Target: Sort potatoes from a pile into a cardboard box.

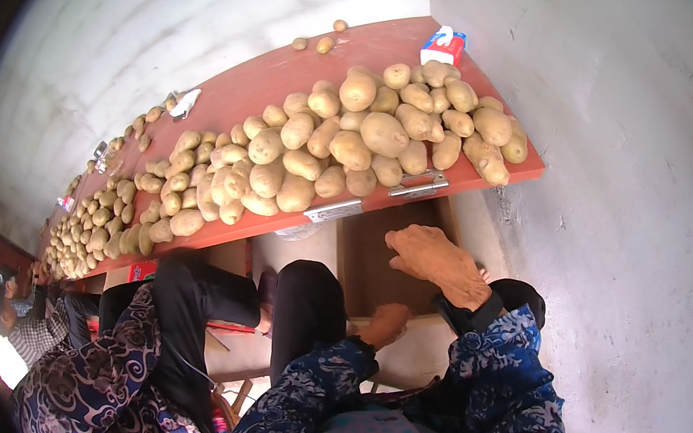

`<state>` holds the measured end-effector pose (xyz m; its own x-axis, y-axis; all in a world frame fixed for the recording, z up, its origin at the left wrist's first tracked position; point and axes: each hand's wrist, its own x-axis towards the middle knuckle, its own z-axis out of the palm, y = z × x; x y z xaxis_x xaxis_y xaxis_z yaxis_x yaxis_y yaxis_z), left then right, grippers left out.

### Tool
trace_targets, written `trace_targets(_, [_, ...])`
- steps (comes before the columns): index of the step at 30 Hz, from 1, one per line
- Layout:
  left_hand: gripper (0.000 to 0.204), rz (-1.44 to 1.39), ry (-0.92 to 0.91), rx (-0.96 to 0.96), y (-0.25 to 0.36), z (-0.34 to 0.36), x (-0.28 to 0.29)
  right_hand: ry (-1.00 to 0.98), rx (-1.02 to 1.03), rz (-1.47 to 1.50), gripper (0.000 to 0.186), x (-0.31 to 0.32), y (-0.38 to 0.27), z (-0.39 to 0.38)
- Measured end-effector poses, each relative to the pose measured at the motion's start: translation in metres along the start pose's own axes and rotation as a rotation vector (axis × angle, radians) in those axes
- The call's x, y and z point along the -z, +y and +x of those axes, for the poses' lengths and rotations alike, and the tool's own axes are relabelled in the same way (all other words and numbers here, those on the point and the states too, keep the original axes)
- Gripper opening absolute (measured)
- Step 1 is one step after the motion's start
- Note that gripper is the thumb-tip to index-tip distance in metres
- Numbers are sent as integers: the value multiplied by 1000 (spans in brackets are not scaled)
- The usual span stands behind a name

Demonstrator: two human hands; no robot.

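My right hand (436,265) hovers palm down below the table edge, over a brown open-topped box (358,261). Its thumb stands apart from the bent fingers, and I see nothing held in it. A dark band circles that wrist. Lower and to the left, my left hand (386,325) is near the box's near edge; its fingers are mostly hidden from view. Beyond both hands, a long heap of unpeeled potatoes (384,135) covers the front of the red table (241,87). At the table's edge lie a flat silvery metal piece (334,211) and a looped metal piece (419,186).
A red, white and blue tissue pack (443,47) stands at the table's far right corner. A few loose potatoes (325,45) lie by the back wall. The grey wall (624,207) closes off my right. On my left sits a person in a patterned sleeve (85,375).
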<state>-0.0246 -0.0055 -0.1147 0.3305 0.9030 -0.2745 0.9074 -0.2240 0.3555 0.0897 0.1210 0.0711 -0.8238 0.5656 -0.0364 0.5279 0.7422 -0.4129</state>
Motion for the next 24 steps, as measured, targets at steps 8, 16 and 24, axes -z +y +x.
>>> trace_targets(8, [19, -44, -62, 61, -1, 2, -10, -54, -39, -33, 22, -7, 0, 8])
trace_targets(16, [21, -31, -23, 59, 5, -6, -6, -7, -25, -37, 17, -7, -10, 13])
trace_targets(24, [20, -134, 139, 29, 4, -3, -18, -10, -8, -31, 19, -7, -8, 10])
